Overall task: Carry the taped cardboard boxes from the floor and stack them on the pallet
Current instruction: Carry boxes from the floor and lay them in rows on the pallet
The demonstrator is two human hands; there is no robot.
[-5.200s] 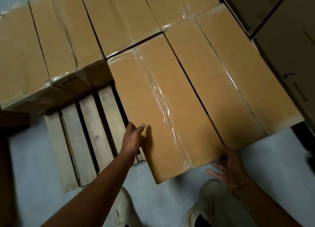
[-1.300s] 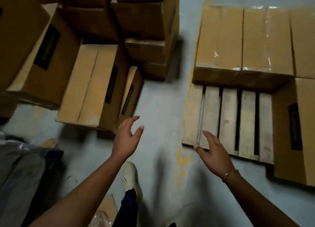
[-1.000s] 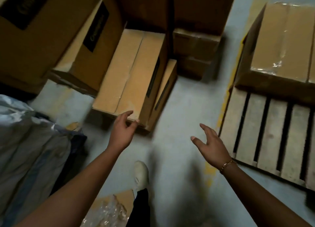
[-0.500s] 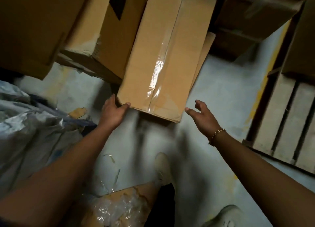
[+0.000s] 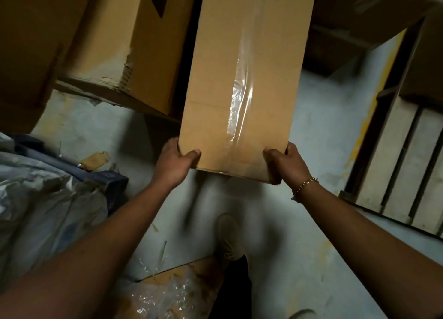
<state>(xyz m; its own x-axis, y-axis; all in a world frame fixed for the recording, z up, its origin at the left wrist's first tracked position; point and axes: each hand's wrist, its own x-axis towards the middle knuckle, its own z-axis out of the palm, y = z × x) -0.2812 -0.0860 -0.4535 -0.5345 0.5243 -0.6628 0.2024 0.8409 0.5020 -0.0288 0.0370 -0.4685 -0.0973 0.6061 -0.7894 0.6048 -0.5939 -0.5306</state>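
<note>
A long taped cardboard box [image 5: 244,79] with a shiny strip of clear tape down its top fills the middle of the view. My left hand [image 5: 173,164] grips its near left corner, thumb on top. My right hand [image 5: 286,163], with a gold bracelet on the wrist, grips the near right corner. The box's near end is off the floor, with shadow under it. The wooden pallet [image 5: 398,160] shows at the right edge, its bare slats visible.
More cardboard boxes [image 5: 115,45] stand close on the left and behind. A heap of plastic sheeting and dark cloth [image 5: 45,199] lies at the left. Flattened cardboard with crumpled plastic [image 5: 172,292] lies on the grey floor by my feet.
I turned from the pallet to the boxes on the floor. Both hands went from open and reaching to gripping the taped box's near corners, and its near end has come up.
</note>
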